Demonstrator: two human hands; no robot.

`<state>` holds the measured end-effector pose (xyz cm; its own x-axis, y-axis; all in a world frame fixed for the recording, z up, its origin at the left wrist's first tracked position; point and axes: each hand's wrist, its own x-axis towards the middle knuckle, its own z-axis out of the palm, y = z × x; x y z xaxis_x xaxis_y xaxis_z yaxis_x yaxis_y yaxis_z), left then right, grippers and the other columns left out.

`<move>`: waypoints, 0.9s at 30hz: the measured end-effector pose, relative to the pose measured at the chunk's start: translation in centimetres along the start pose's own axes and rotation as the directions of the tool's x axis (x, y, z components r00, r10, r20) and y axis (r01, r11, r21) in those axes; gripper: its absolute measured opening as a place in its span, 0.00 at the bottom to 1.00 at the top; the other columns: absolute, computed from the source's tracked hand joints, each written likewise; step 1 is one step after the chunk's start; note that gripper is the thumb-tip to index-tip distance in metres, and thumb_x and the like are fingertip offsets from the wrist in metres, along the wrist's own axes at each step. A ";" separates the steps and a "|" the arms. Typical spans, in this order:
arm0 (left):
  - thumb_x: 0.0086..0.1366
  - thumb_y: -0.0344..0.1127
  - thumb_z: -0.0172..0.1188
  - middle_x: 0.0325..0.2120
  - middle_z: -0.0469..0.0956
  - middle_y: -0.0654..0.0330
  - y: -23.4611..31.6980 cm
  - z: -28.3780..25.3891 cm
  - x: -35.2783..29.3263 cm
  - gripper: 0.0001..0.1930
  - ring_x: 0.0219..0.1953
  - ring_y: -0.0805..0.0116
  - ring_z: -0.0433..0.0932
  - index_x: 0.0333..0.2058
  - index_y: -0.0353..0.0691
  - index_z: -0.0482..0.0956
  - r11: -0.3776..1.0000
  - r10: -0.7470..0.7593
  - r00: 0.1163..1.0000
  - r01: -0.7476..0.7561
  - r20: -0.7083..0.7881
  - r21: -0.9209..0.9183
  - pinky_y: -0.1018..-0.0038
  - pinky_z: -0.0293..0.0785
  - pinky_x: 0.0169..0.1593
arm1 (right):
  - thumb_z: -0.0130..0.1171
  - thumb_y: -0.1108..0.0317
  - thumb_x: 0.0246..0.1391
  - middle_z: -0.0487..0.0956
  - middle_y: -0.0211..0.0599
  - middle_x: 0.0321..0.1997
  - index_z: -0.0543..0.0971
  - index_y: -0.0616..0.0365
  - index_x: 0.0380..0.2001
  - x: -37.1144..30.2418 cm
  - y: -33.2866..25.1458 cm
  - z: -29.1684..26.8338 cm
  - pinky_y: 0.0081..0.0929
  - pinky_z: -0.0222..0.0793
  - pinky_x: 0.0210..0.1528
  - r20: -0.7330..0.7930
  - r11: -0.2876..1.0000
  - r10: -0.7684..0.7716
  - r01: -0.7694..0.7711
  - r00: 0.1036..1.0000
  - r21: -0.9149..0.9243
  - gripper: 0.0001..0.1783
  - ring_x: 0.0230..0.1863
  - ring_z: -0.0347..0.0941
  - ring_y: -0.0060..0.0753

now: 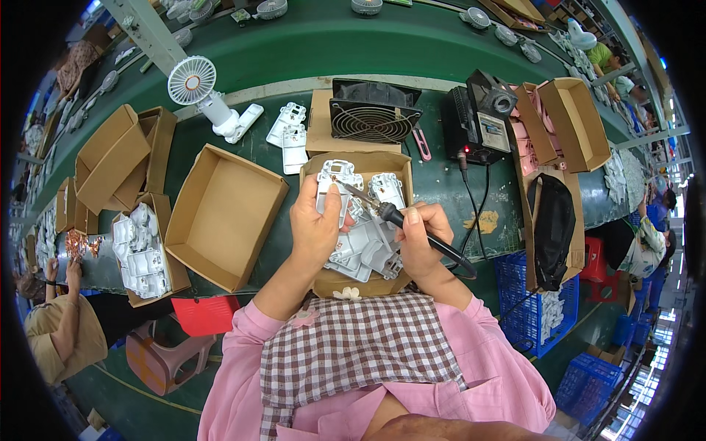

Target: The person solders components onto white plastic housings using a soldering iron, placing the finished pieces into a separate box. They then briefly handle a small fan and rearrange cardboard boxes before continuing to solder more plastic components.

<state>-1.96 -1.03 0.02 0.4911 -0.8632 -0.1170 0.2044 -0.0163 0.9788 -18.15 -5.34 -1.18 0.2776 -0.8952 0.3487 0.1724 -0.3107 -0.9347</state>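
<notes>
My left hand (315, 220) pinches a white plastic housing (340, 173) with small copper-coloured metal parts on it. In my right hand (426, 239) is a soldering iron (390, 214), its black handle trailing a cable to the right. The iron's tip points at the housing; whether it touches cannot be made out. Below both hands, a cardboard box (403, 166) holds several more white housings (364, 246). Behind that box stands a black square fan (373, 114) with a round grille. To its right is a black soldering station (476, 121) with a red light.
A cardboard box (220, 220) with nothing in it stands left, beside a box of white parts (140, 253). A white handheld fan (213, 99) stands farther back. Pink-handled cutter (421, 144), black pouch (553, 231) and blue crate (526, 301) are right. Co-workers sit at both sides.
</notes>
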 end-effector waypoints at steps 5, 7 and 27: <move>0.68 0.32 0.48 0.23 0.77 0.62 0.1 0.0 0.0 0.09 0.18 0.80 0.73 0.43 0.35 0.71 1.000 0.005 1.000 -0.005 0.010 -0.022 0.83 0.70 0.19 | 0.49 0.72 0.60 0.69 0.33 0.20 0.67 0.61 0.27 0.1 -0.3 0.1 0.16 0.59 0.20 -0.002 1.000 0.018 -0.018 1.000 -0.009 0.07 0.16 0.61 0.17; 0.69 0.33 0.46 0.25 0.76 0.61 0.1 0.0 0.0 0.10 0.18 0.80 0.73 0.46 0.38 0.70 1.000 0.005 1.000 -0.005 0.029 0.024 0.85 0.69 0.18 | 0.48 0.72 0.59 0.69 0.33 0.20 0.67 0.61 0.27 0.1 -0.3 0.2 0.16 0.59 0.20 -0.008 1.000 0.028 -0.028 1.000 -0.005 0.07 0.16 0.61 0.17; 0.67 0.30 0.49 0.22 0.76 0.62 -0.1 0.0 0.0 0.07 0.16 0.80 0.73 0.41 0.35 0.72 0.999 -0.008 1.000 0.007 0.024 0.040 0.82 0.70 0.18 | 0.50 0.70 0.60 0.69 0.33 0.20 0.68 0.62 0.28 0.3 -0.4 0.3 0.16 0.60 0.19 -0.022 0.999 0.018 -0.017 1.000 0.046 0.08 0.16 0.62 0.18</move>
<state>-1.94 -0.98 -0.05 0.4692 -0.8748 -0.1209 0.1742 -0.0425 0.9838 -17.88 -5.38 -0.73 0.2598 -0.9075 0.3300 0.2111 -0.2801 -0.9365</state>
